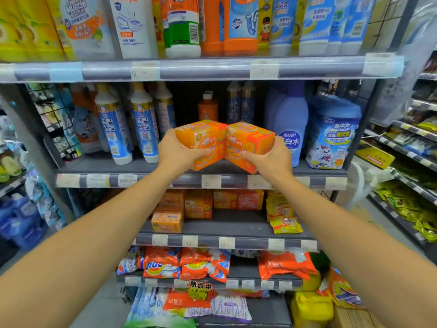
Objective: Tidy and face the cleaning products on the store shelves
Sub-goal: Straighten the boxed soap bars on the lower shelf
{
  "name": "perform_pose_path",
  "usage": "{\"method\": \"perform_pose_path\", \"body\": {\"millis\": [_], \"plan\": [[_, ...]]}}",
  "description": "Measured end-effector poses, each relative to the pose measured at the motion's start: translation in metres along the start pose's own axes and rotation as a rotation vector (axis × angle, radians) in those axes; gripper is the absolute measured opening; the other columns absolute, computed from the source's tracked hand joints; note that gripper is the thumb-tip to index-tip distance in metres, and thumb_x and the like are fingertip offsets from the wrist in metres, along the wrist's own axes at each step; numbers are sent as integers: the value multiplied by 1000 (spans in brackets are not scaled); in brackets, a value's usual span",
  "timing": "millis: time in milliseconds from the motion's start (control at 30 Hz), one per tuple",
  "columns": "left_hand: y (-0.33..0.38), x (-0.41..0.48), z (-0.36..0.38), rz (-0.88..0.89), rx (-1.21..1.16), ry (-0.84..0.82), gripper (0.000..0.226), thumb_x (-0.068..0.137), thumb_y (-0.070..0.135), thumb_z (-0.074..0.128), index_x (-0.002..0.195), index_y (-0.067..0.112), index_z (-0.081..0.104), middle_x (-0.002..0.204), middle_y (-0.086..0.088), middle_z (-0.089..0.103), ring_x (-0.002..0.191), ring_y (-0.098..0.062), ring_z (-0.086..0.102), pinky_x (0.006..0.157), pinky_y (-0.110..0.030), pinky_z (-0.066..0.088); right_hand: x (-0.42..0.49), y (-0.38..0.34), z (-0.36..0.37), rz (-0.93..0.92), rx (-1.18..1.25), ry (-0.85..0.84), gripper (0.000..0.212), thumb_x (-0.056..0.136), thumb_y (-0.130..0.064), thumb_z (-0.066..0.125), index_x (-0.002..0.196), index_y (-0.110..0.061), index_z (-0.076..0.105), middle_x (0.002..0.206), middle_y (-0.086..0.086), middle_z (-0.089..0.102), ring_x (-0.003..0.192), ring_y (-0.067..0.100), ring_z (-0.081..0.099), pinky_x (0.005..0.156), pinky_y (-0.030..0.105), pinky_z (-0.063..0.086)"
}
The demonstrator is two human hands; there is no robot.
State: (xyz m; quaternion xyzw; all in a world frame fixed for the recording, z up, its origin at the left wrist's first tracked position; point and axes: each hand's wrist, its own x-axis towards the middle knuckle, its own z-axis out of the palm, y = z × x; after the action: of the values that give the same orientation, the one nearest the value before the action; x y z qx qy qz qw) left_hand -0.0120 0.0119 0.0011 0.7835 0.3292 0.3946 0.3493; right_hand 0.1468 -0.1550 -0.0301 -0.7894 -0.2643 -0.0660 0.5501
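Fingers (203, 151) of the left hand (176, 150) curl round one orange soap pack (201, 136), and the right hand (272, 159) grips a second orange pack (253, 140). The packs touch edge to edge, long sides running across, just before the middle shelf (146, 168). The slot below the small orange bottle (207, 107) lies straight behind them, equally near both hands. The wrappers are glossy, with the printed faces outward.

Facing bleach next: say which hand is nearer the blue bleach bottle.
Right. The right hand sits just left of the blue bleach bottle; the left hand is farther left.
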Motion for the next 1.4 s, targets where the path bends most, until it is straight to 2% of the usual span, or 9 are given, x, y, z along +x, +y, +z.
{"method": "perform_pose_path", "body": {"millis": [233, 367, 467, 733, 867, 1033, 1167, 1333, 1400], "plan": [[-6, -91, -18, -11, 92, -156, 76, 47, 52, 93, 107, 25, 53, 95, 15, 58, 81, -1, 56, 61, -19, 43, -62, 20, -67, -62, -13, -155, 75, 59, -49, 86, 118, -19, 50, 110, -3, 62, 95, 14, 59, 76, 31, 52], [-20, -147, -10, -68, 139, -238, 70, 49, 46, 94, 102, 19, 57, 96, 8, 63, 87, -12, 61, 65, -25, 49, -96, 48, -93, -43, -35, -249, 65, 58, -45, 88, 108, -23, 51, 97, -8, 63, 81, 5, 60, 63, 17, 44], [-32, -182, 0, -163, 119, -271, 78, 46, 46, 95, 109, 16, 58, 105, -1, 67, 95, -22, 64, 82, -46, 55, -120, 70, -105, -21, -53, -316, 65, 58, -46, 88, 107, -25, 51, 89, -18, 57, 74, -9, 51, 52, 7, 37], [-78, -243, 23, -537, -182, -428, 114, 44, 19, 99, 142, 9, 42, 124, -11, 61, 91, -35, 70, 74, -53, 59, -150, 122, -103, 165, -64, -494, 60, 58, -45, 89, 103, -21, 56, 91, -5, 65, 81, 14, 64, 68, 36, 56], [-101, -242, 30, -547, -183, -499, 91, 45, 13, 98, 125, 7, 55, 99, -8, 62, 77, -23, 71, 60, -37, 60, -149, 146, -85, 294, 8, -509, 61, 58, -36, 91, 102, -27, 50, 87, -8, 65, 77, 9, 65, 56, 26, 52], [-122, -213, 38, -569, -228, -533, 86, 29, 27, 98, 103, 7, 60, 109, -26, 64, 95, -37, 69, 75, -49, 60, -130, 165, -50, 393, 76, -517, 62, 60, -30, 91, 108, -24, 51, 91, -1, 66, 75, 14, 70, 54, 27, 52], [-138, -178, 47, -610, -319, -544, 116, 27, 25, 100, 133, 13, 54, 118, -12, 64, 105, -34, 66, 84, -50, 58, -102, 171, -11, 442, 77, -554, 85, 61, -32, 91, 131, -15, 47, 103, -2, 63, 80, 17, 70, 55, 26, 53], [-164, -140, 57, -585, -359, -605, 78, 42, 13, 99, 111, 19, 64, 113, -10, 69, 101, -32, 69, 81, -53, 58, -70, 184, 46, 439, 22, -566, 67, 56, -38, 91, 106, -27, 48, 95, -4, 61, 69, 11, 66, 45, 19, 50], [-177, -127, 63, -593, -372, -600, 74, 46, 8, 96, 110, 21, 61, 116, -10, 66, 103, -30, 67, 83, -53, 57, -59, 191, 68, 430, 6, -561, 76, 56, -40, 91, 117, -24, 48, 96, -7, 57, 74, 10, 64, 44, 18, 50]]}}
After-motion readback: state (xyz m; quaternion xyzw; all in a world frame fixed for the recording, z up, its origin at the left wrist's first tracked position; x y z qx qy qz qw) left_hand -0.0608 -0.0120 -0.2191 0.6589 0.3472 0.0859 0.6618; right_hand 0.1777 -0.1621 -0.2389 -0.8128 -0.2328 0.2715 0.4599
